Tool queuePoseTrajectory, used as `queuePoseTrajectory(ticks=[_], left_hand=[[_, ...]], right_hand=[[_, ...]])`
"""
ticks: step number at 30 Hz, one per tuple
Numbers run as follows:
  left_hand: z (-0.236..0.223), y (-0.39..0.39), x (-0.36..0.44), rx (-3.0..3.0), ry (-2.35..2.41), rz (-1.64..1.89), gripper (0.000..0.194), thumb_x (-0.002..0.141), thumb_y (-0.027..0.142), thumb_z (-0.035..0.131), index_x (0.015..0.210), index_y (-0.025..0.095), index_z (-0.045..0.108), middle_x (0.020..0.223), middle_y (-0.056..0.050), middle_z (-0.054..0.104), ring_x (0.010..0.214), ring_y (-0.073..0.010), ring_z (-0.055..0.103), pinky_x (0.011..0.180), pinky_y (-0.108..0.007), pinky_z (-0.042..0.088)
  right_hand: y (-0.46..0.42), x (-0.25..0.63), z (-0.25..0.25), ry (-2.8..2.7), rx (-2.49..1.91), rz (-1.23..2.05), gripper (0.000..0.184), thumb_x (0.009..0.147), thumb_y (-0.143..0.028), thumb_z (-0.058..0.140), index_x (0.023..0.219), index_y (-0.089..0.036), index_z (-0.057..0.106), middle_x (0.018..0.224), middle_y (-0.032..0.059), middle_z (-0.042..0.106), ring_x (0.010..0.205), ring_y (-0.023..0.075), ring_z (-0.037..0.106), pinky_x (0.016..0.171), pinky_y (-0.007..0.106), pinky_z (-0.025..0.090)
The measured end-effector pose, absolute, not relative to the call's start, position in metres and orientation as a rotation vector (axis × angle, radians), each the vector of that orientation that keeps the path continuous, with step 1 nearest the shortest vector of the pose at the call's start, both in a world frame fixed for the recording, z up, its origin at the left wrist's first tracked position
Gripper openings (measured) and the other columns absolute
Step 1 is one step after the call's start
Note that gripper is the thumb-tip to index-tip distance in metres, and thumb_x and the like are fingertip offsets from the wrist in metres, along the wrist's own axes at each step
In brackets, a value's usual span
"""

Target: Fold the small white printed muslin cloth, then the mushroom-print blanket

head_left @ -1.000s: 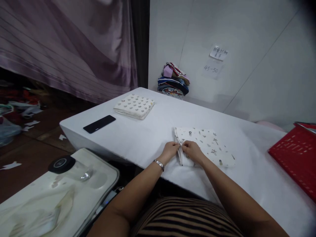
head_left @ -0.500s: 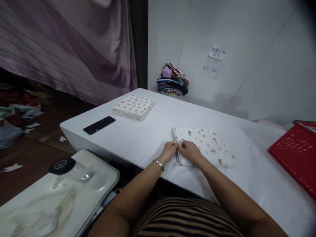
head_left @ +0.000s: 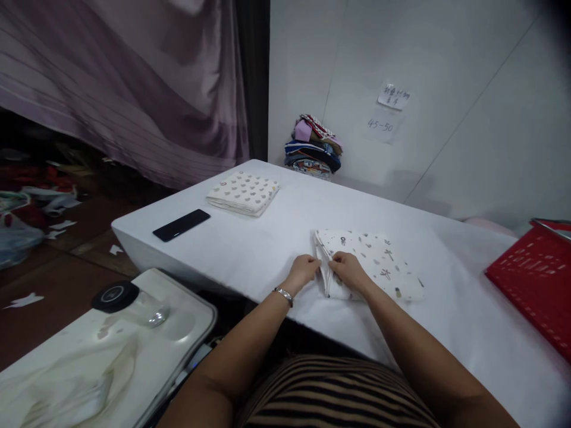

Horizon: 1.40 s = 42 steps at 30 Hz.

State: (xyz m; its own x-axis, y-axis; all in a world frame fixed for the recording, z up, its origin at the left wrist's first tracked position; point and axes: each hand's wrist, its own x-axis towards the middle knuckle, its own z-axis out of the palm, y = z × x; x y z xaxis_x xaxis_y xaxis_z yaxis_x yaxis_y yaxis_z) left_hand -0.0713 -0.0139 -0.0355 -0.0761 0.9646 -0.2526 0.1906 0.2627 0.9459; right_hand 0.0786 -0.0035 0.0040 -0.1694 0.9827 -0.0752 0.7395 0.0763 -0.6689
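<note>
A white cloth [head_left: 375, 261] printed with small plants lies folded on the white table [head_left: 250, 267] in front of me. At its left edge, my left hand [head_left: 304, 270] pinches a layer of the cloth and holds it slightly apart from the rest. My right hand [head_left: 350, 270] grips the same edge just to the right, its fingers closed on the fabric. Farther back on the left lies another folded cloth [head_left: 245, 191], cream with small grey motifs, untouched by either hand.
A black phone [head_left: 181, 225] lies near the table's left end. On the right stands a red plastic basket [head_left: 533, 273]. Folded fabrics [head_left: 313, 147] are stacked behind the table by the wall. A clear jar with a black lid [head_left: 116, 296] lies on the lower cream-coloured surface [head_left: 182, 303].
My hands have moved slightly apart, left hand to the left and right hand to the right. A gap between the cloth's layers has opened at the left edge.
</note>
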Motion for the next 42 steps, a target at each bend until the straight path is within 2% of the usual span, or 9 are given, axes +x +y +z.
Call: queuePoseTrajectory(ticks=[3, 9, 18, 24, 28, 33, 38, 40, 42], left_hand=[[-0.035, -0.013, -0.064, 1.127, 1.484, 0.945, 0.020, 0.074, 0.025, 0.058, 0.057, 0.015, 0.055, 0.046, 0.003, 0.050, 0.040, -0.0075, 0.043, 0.043, -0.021, 0.032], [-0.032, -0.011, -0.051, 1.097, 1.477, 0.967, 0.016, 0.078, 0.020, 0.052, 0.062, 0.016, 0.055, 0.042, 0.006, 0.045, 0.039, -0.0073, 0.043, 0.044, -0.020, 0.032], [-0.038, -0.008, -0.050, 1.112, 1.536, 0.956, 0.019, 0.075, 0.018, 0.054, 0.057, 0.016, 0.058, 0.038, 0.005, 0.046, 0.041, -0.0097, 0.046, 0.046, -0.022, 0.032], [-0.037, -0.009, -0.047, 1.055, 1.471, 0.966, 0.020, 0.076, 0.013, 0.050, 0.057, 0.015, 0.057, 0.038, 0.005, 0.045, 0.039, -0.0088, 0.045, 0.045, -0.021, 0.032], [-0.030, -0.016, -0.048, 0.992, 1.398, 0.967, 0.019, 0.078, 0.014, 0.048, 0.064, 0.014, 0.060, 0.046, 0.003, 0.049, 0.042, -0.0081, 0.046, 0.044, -0.020, 0.033], [-0.019, -0.030, -0.050, 0.953, 1.334, 0.997, 0.018, 0.075, 0.011, 0.048, 0.078, 0.013, 0.066, 0.058, 0.001, 0.057, 0.051, -0.0079, 0.050, 0.049, -0.019, 0.038], [-0.013, -0.041, -0.048, 0.897, 1.212, 1.050, 0.019, 0.068, 0.007, 0.048, 0.074, 0.013, 0.065, 0.055, 0.003, 0.052, 0.050, -0.0075, 0.046, 0.049, -0.019, 0.037], [-0.010, -0.044, -0.047, 0.811, 1.174, 1.059, 0.027, 0.064, 0.004, 0.049, 0.085, 0.012, 0.065, 0.056, 0.003, 0.052, 0.052, -0.0077, 0.047, 0.050, -0.019, 0.038], [-0.006, -0.047, -0.048, 0.699, 1.146, 1.060, 0.047, 0.060, 0.001, 0.051, 0.104, 0.012, 0.061, 0.060, 0.003, 0.055, 0.056, -0.0084, 0.051, 0.053, -0.019, 0.041]], right_hand=[[-0.004, 0.078, 0.003, -1.949, -1.703, 0.841, 0.010, 0.070, -0.024, 0.051, 0.065, -0.018, 0.057, 0.050, -0.0029, 0.053, 0.048, 0.0101, 0.048, 0.048, 0.021, 0.032], [-0.005, 0.077, 0.002, -1.948, -1.690, 0.819, 0.011, 0.072, -0.027, 0.052, 0.069, -0.018, 0.058, 0.055, -0.0019, 0.055, 0.048, 0.0100, 0.049, 0.046, 0.021, 0.031], [-0.005, 0.073, 0.006, -2.043, -1.715, 0.644, 0.010, 0.072, -0.024, 0.054, 0.067, -0.017, 0.059, 0.061, -0.0001, 0.059, 0.058, 0.0116, 0.049, 0.053, 0.023, 0.029], [-0.006, 0.074, 0.008, -2.055, -1.705, 0.652, 0.010, 0.073, -0.024, 0.053, 0.068, -0.017, 0.059, 0.063, 0.0003, 0.060, 0.060, 0.0119, 0.050, 0.054, 0.023, 0.030], [-0.006, 0.076, 0.006, -2.027, -1.683, 0.705, 0.008, 0.073, -0.023, 0.053, 0.072, -0.018, 0.059, 0.061, -0.0007, 0.059, 0.056, 0.0112, 0.049, 0.053, 0.022, 0.030], [-0.007, 0.074, 0.010, -2.002, -1.712, 0.750, 0.008, 0.074, -0.024, 0.053, 0.072, -0.018, 0.058, 0.057, -0.0017, 0.057, 0.053, 0.0111, 0.049, 0.052, 0.022, 0.031], [-0.006, 0.072, 0.014, -2.097, -1.735, 0.712, 0.014, 0.077, -0.032, 0.056, 0.075, -0.018, 0.058, 0.069, 0.0019, 0.063, 0.063, 0.0133, 0.054, 0.056, 0.023, 0.033], [-0.005, 0.072, 0.013, -2.144, -1.744, 0.676, 0.015, 0.076, -0.032, 0.057, 0.079, -0.018, 0.058, 0.073, 0.0026, 0.064, 0.067, 0.0140, 0.054, 0.057, 0.023, 0.033], [-0.005, 0.073, 0.011, -2.191, -1.750, 0.637, 0.016, 0.076, -0.032, 0.058, 0.084, -0.018, 0.059, 0.075, 0.0026, 0.064, 0.068, 0.0144, 0.054, 0.058, 0.023, 0.032]])
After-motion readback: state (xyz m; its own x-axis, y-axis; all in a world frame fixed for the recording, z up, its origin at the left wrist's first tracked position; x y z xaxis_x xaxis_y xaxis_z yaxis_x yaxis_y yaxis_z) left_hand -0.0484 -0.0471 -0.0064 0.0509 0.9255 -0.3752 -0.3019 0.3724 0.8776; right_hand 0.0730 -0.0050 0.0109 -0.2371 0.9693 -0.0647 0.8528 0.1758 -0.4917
